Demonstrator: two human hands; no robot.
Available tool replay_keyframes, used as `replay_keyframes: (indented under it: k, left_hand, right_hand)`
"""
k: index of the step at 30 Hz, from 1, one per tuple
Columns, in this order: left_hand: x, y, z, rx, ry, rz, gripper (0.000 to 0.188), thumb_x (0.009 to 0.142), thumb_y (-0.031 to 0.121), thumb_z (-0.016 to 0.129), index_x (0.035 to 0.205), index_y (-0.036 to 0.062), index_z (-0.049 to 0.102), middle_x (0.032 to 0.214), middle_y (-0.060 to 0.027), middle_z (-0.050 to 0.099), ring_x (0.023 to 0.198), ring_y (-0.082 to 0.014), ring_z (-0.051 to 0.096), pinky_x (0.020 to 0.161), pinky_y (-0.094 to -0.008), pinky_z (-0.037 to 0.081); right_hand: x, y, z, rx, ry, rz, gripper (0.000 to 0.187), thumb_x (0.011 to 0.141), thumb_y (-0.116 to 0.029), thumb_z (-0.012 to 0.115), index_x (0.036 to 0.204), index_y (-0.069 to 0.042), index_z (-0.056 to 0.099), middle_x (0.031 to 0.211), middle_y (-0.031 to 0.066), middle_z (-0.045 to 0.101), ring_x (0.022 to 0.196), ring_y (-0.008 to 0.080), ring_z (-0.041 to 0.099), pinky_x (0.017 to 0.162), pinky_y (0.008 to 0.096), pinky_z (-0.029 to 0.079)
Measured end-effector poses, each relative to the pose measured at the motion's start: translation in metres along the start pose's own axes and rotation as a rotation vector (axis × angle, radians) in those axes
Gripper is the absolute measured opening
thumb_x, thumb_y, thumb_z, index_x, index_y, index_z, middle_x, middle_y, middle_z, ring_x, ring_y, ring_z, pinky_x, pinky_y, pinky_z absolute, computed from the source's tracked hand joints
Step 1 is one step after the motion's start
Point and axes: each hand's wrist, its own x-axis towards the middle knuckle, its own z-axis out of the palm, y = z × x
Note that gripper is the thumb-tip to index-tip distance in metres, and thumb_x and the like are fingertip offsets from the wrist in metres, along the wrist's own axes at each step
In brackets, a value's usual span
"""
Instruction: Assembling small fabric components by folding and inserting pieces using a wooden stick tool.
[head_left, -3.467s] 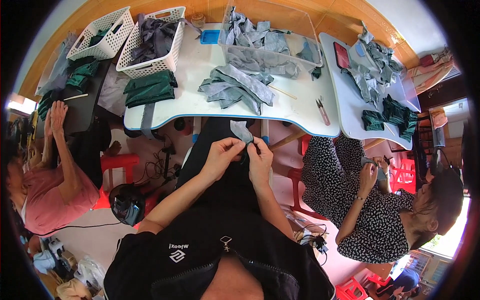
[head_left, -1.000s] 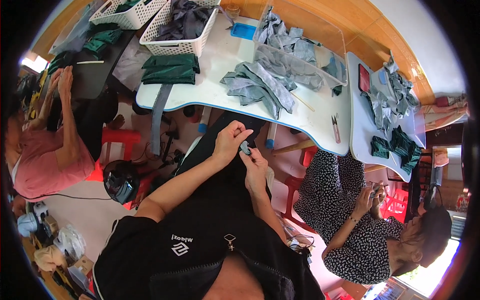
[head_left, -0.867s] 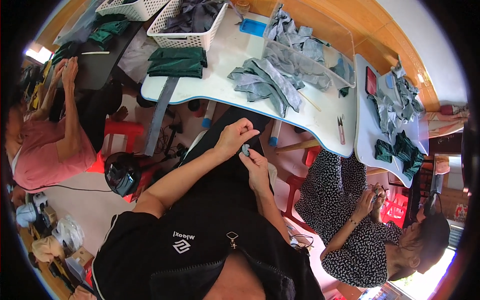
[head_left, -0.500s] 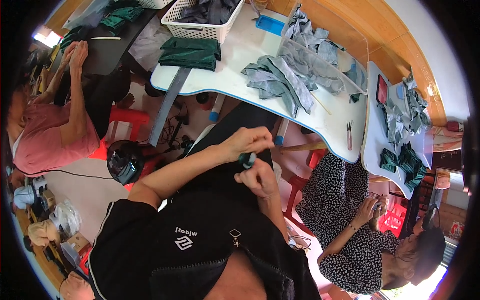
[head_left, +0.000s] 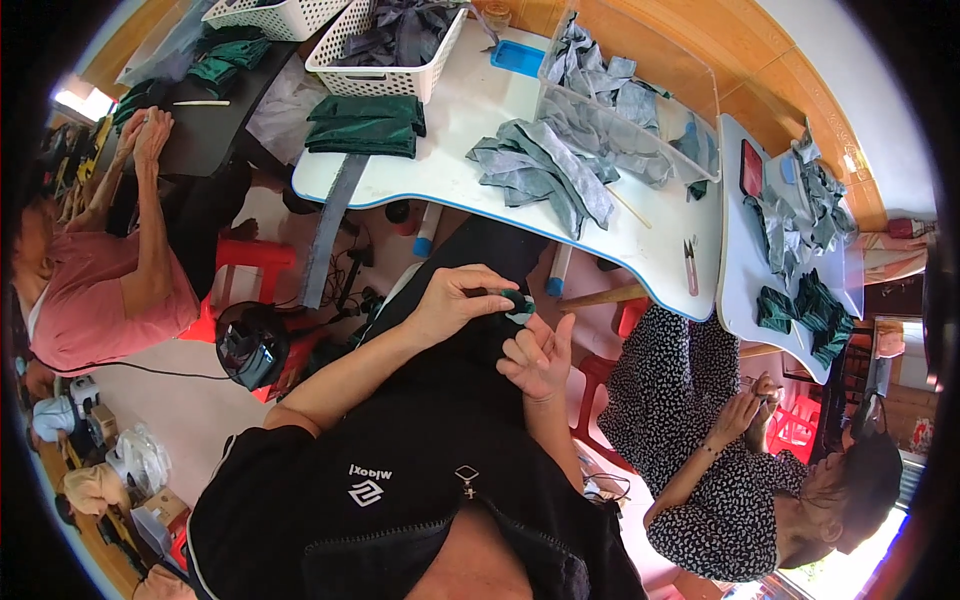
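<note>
Left hand: here it is, the left hand (head_left: 462, 302) pinched shut, thumb against forefinger, gripping the near end of the small piece.
Green-and-grey fabric piece: the fabric piece (head_left: 518, 303) sits out from those fingertips, over the lap, curled into a compact bundle.
Right hand: just beside it, the right hand (head_left: 538, 362) half-curled, forefinger lifted, holding nothing visible; whether a fingertip brushes the cloth, I can't tell.
Progress: this one looks bundled but not finished with, I'd judge; beyond the hands, a heap of grey fabric strips (head_left: 545, 170) lies loose on the white tabletop (head_left: 445, 150), seemingly unworked.
Dark green folded stack: ahead and left of the hands, the stack (head_left: 365, 126) lies neatly layered.
Thread snips: off to the right, the snips (head_left: 690, 268) rest untouched.
Clear bin: farther ahead, the bin (head_left: 690, 163) holds more grey cloth.
Hard to see: the bundle's underside and inner folds are hidden; the perforated white basket (head_left: 390, 84) is cut off above.
</note>
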Motion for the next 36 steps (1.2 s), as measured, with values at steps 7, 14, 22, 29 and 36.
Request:
replay_keyframes:
  k: [7, 14, 22, 29, 36]
  left_hand:
    - [-0.008, -0.044, 0.02, -0.343, -0.016, -0.352, 0.022, 0.109, -0.004, 0.1, 0.131, -0.0019, 0.099, 0.122, -0.0072, 0.094, 0.111, -0.0152, 0.087, 0.1, -0.0322, 0.069]
    - [-0.007, -0.067, 0.02, -0.322, 0.099, -0.342, 0.012, 0.11, -0.003, 0.1, 0.122, -0.0037, 0.098, 0.116, -0.0075, 0.093, 0.108, -0.0151, 0.086, 0.1, -0.0323, 0.069]
    - [0.013, -0.028, 0.035, 0.088, -0.187, -0.108, 0.034, 0.109, 0.002, 0.102, 0.142, 0.0082, 0.1, 0.137, -0.0066, 0.087, 0.124, -0.0154, 0.083, 0.105, -0.0328, 0.068]
    - [0.022, -0.041, 0.015, 0.042, -0.291, -0.101, 0.036, 0.109, 0.004, 0.103, 0.144, 0.0059, 0.099, 0.137, -0.0101, 0.092, 0.124, -0.018, 0.086, 0.107, -0.0339, 0.069]
    - [0.002, -0.054, 0.009, 0.044, -0.276, -0.193, 0.027, 0.103, 0.008, 0.108, 0.13, 0.0053, 0.103, 0.121, -0.0085, 0.095, 0.111, -0.0178, 0.088, 0.1, -0.0352, 0.069]
  right_hand:
    - [-0.028, -0.012, -0.052, 0.164, 0.279, 0.096, 0.055, 0.142, -0.06, 0.048, 0.147, -0.014, 0.079, 0.075, -0.0044, 0.052, 0.073, 0.011, 0.044, 0.072, 0.0315, 0.04]
    - [-0.056, -0.034, -0.054, -0.193, 0.577, -0.072, 0.047, 0.141, -0.053, 0.058, 0.113, -0.022, 0.081, 0.072, -0.0041, 0.05, 0.068, 0.0103, 0.041, 0.065, 0.0307, 0.036]
    - [-0.037, -0.024, -0.027, -0.132, 0.458, 0.002, 0.067, 0.141, -0.07, 0.041, 0.141, -0.014, 0.079, 0.072, -0.0011, 0.053, 0.068, 0.0131, 0.044, 0.066, 0.0333, 0.036]
    - [-0.025, -0.008, -0.004, -1.104, 0.613, 0.111, 0.07, 0.141, -0.072, 0.035, 0.157, -0.011, 0.065, 0.082, 0.0068, 0.071, 0.067, 0.0142, 0.05, 0.068, 0.0304, 0.041]
    - [-0.046, -0.045, -0.002, -0.397, 0.36, 0.355, 0.084, 0.137, -0.082, 0.027, 0.17, -0.011, 0.058, 0.112, 0.0203, 0.083, 0.069, 0.0148, 0.06, 0.068, 0.0314, 0.047]
